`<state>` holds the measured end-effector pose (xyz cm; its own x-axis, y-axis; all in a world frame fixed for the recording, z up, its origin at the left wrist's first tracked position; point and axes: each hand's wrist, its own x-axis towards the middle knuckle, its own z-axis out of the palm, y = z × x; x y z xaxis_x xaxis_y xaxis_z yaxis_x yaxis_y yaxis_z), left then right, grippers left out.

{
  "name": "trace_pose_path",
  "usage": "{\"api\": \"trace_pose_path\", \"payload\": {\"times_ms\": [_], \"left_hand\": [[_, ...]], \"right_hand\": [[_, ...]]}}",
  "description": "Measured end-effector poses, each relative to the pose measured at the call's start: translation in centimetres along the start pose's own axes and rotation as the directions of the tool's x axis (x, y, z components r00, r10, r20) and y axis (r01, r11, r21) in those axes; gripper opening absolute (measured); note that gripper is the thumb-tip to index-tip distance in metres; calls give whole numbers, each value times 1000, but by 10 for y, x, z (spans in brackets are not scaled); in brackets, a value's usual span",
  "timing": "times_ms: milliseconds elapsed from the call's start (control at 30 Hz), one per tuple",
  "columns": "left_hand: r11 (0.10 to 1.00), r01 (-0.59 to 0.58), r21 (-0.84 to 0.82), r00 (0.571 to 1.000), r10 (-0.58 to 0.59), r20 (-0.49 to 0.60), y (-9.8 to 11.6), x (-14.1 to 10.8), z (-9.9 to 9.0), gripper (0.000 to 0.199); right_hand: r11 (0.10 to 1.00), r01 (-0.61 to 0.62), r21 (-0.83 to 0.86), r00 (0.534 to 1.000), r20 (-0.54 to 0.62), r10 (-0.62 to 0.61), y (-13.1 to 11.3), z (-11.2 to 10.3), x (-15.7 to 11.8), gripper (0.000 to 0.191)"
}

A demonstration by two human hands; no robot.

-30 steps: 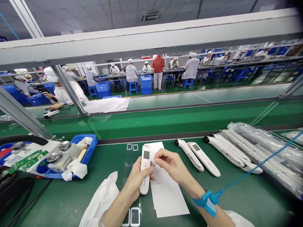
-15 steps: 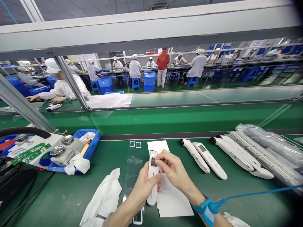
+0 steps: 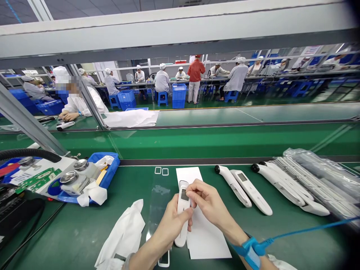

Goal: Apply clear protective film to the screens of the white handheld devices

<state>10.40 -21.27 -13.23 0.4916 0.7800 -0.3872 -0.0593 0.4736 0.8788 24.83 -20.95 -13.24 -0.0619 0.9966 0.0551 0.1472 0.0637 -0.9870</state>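
My left hand [image 3: 176, 215] is wrapped round a white handheld thermometer [image 3: 182, 237], its small dark display facing up. The thermometer is tilted slightly, above sheets of white paper [image 3: 209, 240]. At the right edge of the display, my right hand [image 3: 206, 200] is closed in a pinch. What those fingertips hold, if anything, is too small to make out. A blue wrist strap [image 3: 250, 251] with a cord is round my right wrist. Left of my hands lies a clear film strip [image 3: 159, 198] with white-framed windows.
More white thermometers [image 3: 251, 191] lie to the right, beside long stacked white parts [image 3: 312, 183] and plastic bags. A crumpled white cloth [image 3: 123, 232] is at left. Behind it are a blue tray [image 3: 112, 170], metal-lidded jars [image 3: 70, 180] and green circuit boards [image 3: 42, 180]. Co-workers sit across the room.
My hands and the thermometer keep almost the same pose, with the view shifted slightly. Across the bench, a co-worker's hands have come together.
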Motion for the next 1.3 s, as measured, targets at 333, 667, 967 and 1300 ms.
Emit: {"api": "trace_pose_path", "payload": {"times_ms": [333,667,967,1300], "left_hand": [[1000,11,-5,1000,-11,8,0,0,0,24],[1000,-1,10,1000,1,-31,-10,2,-2,36],[997,-13,80,1000,13,3,-9,-2,-1,37],[993,-44,112,999,43,10,-16,6,-3,46]], "right_hand": [[1000,1,-1,1000,-1,-1,2,-1,-1,20],[997,31,-66,999,-32,-33,5,2,-4,23],[973,75,-216,997,30,-71,9,-3,-1,31],[993,46,-108,996,80,-38,17,-11,6,42]]}}
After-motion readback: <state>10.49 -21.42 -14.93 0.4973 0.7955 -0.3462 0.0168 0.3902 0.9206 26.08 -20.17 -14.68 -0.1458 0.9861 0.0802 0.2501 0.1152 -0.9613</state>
